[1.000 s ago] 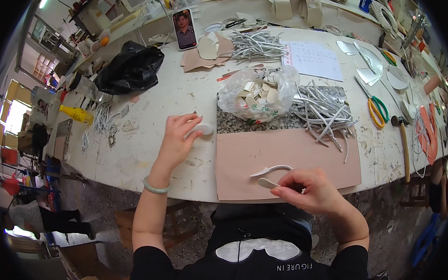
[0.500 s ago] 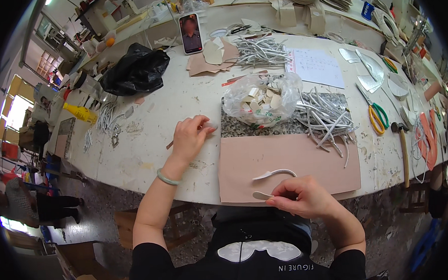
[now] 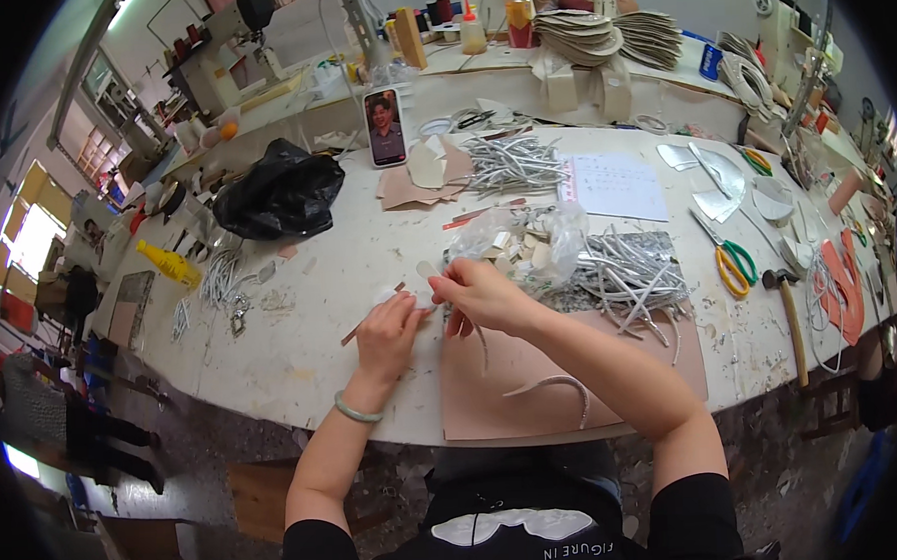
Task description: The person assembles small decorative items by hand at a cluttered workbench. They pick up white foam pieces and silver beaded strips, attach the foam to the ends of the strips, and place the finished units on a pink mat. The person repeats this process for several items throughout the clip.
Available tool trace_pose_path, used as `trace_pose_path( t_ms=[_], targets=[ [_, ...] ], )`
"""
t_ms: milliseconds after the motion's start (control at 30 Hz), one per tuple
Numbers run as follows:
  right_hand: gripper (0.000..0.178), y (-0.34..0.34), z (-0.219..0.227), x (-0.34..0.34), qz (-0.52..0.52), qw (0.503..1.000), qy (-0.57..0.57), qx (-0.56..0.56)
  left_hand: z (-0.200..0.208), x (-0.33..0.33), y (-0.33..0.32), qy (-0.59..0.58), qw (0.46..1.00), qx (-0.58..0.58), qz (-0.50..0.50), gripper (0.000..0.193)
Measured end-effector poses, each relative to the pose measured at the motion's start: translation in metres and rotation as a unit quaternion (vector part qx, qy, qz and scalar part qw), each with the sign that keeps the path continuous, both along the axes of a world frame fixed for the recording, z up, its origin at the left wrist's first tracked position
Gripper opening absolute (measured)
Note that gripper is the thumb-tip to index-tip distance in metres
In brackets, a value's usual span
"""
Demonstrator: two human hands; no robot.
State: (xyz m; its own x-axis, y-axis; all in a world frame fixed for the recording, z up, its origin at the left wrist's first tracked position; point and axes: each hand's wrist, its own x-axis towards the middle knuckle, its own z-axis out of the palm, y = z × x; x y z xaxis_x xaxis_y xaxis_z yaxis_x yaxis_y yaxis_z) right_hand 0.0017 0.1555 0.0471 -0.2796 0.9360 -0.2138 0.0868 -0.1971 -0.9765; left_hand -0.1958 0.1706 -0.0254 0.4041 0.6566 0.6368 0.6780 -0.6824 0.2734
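Note:
My right hand (image 3: pixel 484 295) has reached across to beside my left hand, its fingertips pinching a thin silvery cord (image 3: pixel 485 353). The cord hangs below the fingers, and its pale flat rounded tab (image 3: pixel 426 270) sticks out past them. My left hand (image 3: pixel 384 335) rests on the table with bent fingers around a small whitish piece (image 3: pixel 421 299), mostly hidden. A narrow brown strip (image 3: pixel 349 336) lies beneath the left fingers. Another silvery cord (image 3: pixel 581 392) with a flat end lies curved on the pinkish-brown sheet (image 3: pixel 484 411), under my right forearm.
A clear plastic bag (image 3: pixel 565 237) of small beige pieces and a heap of silver cords (image 3: pixel 629 277) sit behind the sheet. Scissors (image 3: pixel 733 268) and a hammer (image 3: pixel 793 325) lie right. A black bag (image 3: pixel 280 192), yellow bottle (image 3: pixel 167 262) and propped phone (image 3: pixel 385 131) stand farther back.
My right hand has moved from the sheet's near edge up and left to my left hand, carrying the silvery cord. The view has tilted up slightly.

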Motion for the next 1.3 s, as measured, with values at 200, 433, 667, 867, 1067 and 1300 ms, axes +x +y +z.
trace_pose_path(
  t_ms=[200,433,667,867,1067,1300],
  targets=[
    [0.036,0.027,-0.022,-0.028,0.019,0.994,-0.104,0.003,0.004,0.000,0.001,-0.025,0.999,-0.046,-0.004,0.013],
    [0.039,0.027,-0.029,-0.041,0.052,0.979,-0.194,-0.021,0.006,-0.025,0.007,-0.338,0.900,-0.276,-0.011,0.008],
    [0.030,0.001,0.021,-0.018,0.000,0.994,-0.097,0.043,0.050,-0.020,-0.006,-0.574,0.685,-0.448,-0.032,0.034],
    [0.015,-0.081,0.031,0.037,0.052,0.955,-0.175,0.232,0.073,0.024,-0.069,-0.550,0.592,-0.576,-0.121,0.020],
    [0.017,-0.134,0.034,0.060,-0.027,0.960,-0.172,0.218,0.070,0.054,-0.106,-0.522,0.562,-0.612,-0.192,0.019],
    [0.016,-0.149,0.015,0.074,-0.081,0.990,0.008,0.118,0.071,0.058,-0.112,-0.484,0.521,-0.672,-0.206,0.025]
  ],
)
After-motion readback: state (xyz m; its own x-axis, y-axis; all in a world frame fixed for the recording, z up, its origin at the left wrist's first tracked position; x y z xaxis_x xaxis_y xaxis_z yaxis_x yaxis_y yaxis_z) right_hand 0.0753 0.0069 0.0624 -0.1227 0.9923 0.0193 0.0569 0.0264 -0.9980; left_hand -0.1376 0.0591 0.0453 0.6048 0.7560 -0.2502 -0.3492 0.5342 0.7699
